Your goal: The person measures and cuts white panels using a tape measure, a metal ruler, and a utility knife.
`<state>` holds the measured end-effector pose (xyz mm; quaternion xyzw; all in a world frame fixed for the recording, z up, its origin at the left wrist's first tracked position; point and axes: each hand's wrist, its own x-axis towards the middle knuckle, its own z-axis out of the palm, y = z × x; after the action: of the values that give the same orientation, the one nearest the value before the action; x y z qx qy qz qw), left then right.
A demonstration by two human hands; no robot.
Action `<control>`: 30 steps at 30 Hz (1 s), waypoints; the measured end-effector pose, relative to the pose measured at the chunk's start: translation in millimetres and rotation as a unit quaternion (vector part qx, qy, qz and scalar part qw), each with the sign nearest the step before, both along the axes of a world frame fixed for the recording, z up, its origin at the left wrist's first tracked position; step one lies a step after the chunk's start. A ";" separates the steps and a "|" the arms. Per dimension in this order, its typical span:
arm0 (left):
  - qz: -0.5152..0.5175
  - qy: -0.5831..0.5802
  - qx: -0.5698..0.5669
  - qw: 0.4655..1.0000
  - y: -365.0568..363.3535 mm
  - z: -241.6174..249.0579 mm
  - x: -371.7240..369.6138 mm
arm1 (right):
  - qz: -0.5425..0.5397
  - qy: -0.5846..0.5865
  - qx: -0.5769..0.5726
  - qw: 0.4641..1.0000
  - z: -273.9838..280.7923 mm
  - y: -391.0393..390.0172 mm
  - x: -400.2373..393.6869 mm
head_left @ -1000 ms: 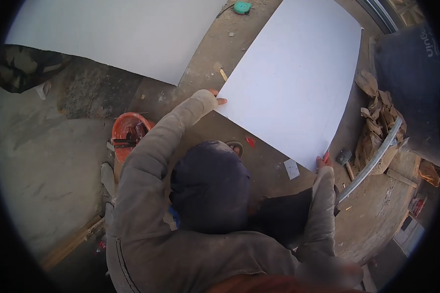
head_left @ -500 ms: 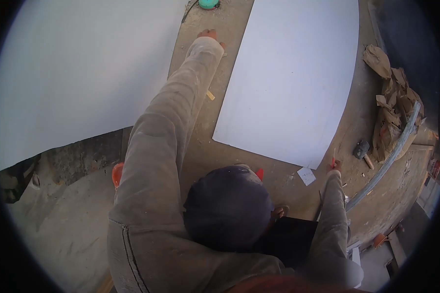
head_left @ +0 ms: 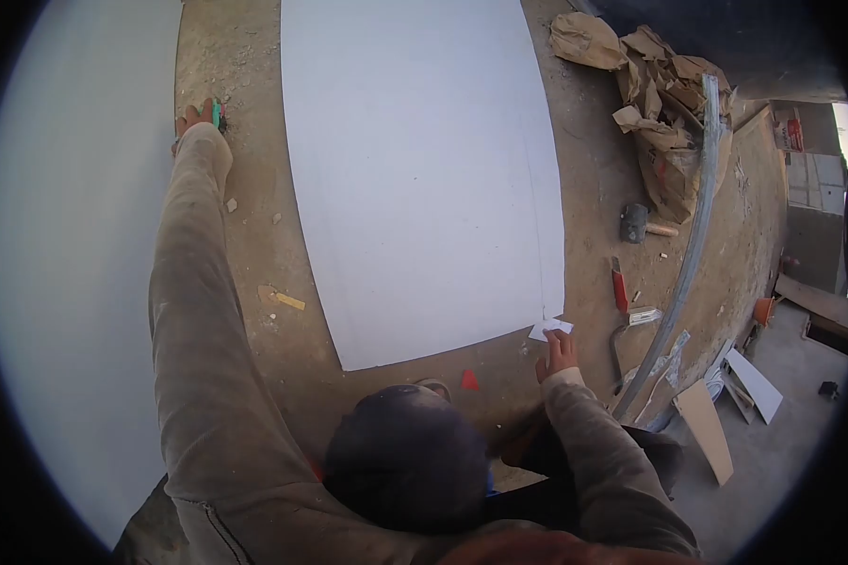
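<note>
My left hand (head_left: 196, 118) is stretched far forward beside the edge of the large pale sheet (head_left: 85, 245) on the left. Its fingers are closed around a teal-green object (head_left: 218, 114), mostly hidden by the hand. My right hand (head_left: 558, 356) pinches a small white card-like piece (head_left: 554, 327) at the near right corner of a long white board (head_left: 424, 207). A thin line runs along the board's right side. To the right of that hand lies a red-handled tool (head_left: 619, 290), untouched.
A black-headed mallet (head_left: 634, 223), crumpled brown paper (head_left: 669, 141) and a long metal strip (head_left: 697, 217) lie on the right. A yellow piece (head_left: 290, 301) and a red scrap (head_left: 469, 379) lie near the board. A rounded dark cap (head_left: 410, 457) blocks the lower middle.
My view has shifted right. My left hand has reached the teal-green object. My right hand has let go of the red-handled tool and taken hold of the white piece.
</note>
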<state>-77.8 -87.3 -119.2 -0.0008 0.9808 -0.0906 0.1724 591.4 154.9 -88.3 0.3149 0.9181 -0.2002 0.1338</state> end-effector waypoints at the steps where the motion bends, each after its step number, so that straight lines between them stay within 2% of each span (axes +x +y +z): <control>1: -0.009 0.006 -0.050 0.999 11.0 20.3 14.8 | 0.030 0.008 -0.044 0.999 2.1 -22.4 -4.9; 2: -0.017 0.012 -0.099 0.995 22.5 41.3 29.9 | 0.076 0.025 -0.066 0.995 -2.6 -38.1 -10.3; 4: -0.066 0.030 -0.063 0.995 6.0 11.3 23.9 | 0.131 0.053 -0.119 0.983 -8.7 -73.3 -15.1; 6: -0.149 0.062 0.128 0.979 -36.8 -32.9 6.3 | 0.138 0.086 -0.176 0.971 -12.5 -79.6 -39.6; 7: -0.176 0.075 0.240 0.952 -48.8 -34.5 20.5 | 0.122 0.107 -0.213 0.964 -13.2 -83.0 -57.9; 9: -0.126 0.006 0.416 0.901 -33.4 10.1 113.1 | 0.091 0.201 -0.248 0.943 2.1 -81.0 -108.5; 10: -0.051 -0.041 0.585 0.808 -32.1 26.0 160.6 | 0.070 0.240 -0.255 0.934 7.1 -83.6 -130.6; 11: -0.026 -0.110 0.677 0.727 -36.7 33.2 209.1 | 0.035 0.256 -0.272 0.927 21.0 -86.7 -150.5; 12: 0.035 -0.213 0.719 0.661 -38.0 43.3 260.1 | 0.041 0.271 -0.290 0.917 35.5 -87.4 -166.6; 13: 0.069 -0.298 0.731 0.609 -44.8 39.9 308.8 | 0.043 0.265 -0.300 0.915 34.8 -95.3 -174.2; 15: 0.040 -0.426 0.709 0.560 -51.9 21.9 397.2 | 0.040 0.280 -0.363 0.888 31.6 -110.5 -176.9; 17: 0.245 -0.461 0.730 0.441 -41.7 17.4 460.0 | 0.061 0.214 -0.425 0.877 15.1 -115.6 -150.7; 18: 0.261 -0.458 0.726 0.442 -39.3 15.2 477.8 | 0.084 0.158 -0.474 0.862 11.3 -116.1 -139.1; 19: 0.259 -0.465 0.737 0.415 -32.9 7.5 486.1 | 0.091 0.151 -0.483 0.857 10.0 -113.0 -131.8; 20: 0.259 -0.471 0.748 0.390 -31.5 4.0 493.6 | 0.097 0.116 -0.446 0.882 15.0 -109.7 -126.1; 21: 0.275 -0.459 0.746 0.396 -35.5 6.2 502.5 | 0.104 0.080 -0.411 0.902 18.8 -110.0 -117.6; 23: 0.380 -0.553 0.686 0.282 -43.7 12.8 509.8 | 0.133 0.095 -0.392 0.905 12.3 -114.8 -106.6; 24: 0.472 -0.536 0.659 0.234 -40.7 20.9 516.5 | 0.146 0.033 -0.426 0.892 13.8 -113.1 -106.2; 25: 0.478 -0.519 0.668 0.239 -50.4 12.8 521.5 | 0.163 -0.029 -0.457 0.874 16.4 -111.9 -106.9; 27: 0.385 -0.551 0.557 0.487 -79.1 -3.8 529.8 | 0.190 -0.055 -0.452 0.870 19.8 -118.9 -102.9; 28: 0.395 -0.536 0.559 0.493 -88.6 -3.1 536.3 | 0.226 -0.061 -0.440 0.867 15.7 -122.9 -97.4; 30: 0.260 -0.529 0.623 0.514 -91.9 2.7 544.8 | 0.258 -0.054 -0.417 0.870 18.5 -124.1 -91.5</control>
<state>466.9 -179.2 -116.6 -0.1001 0.4695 0.6090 0.6314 499.9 30.7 -69.8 -0.0076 0.7891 -0.5055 0.3489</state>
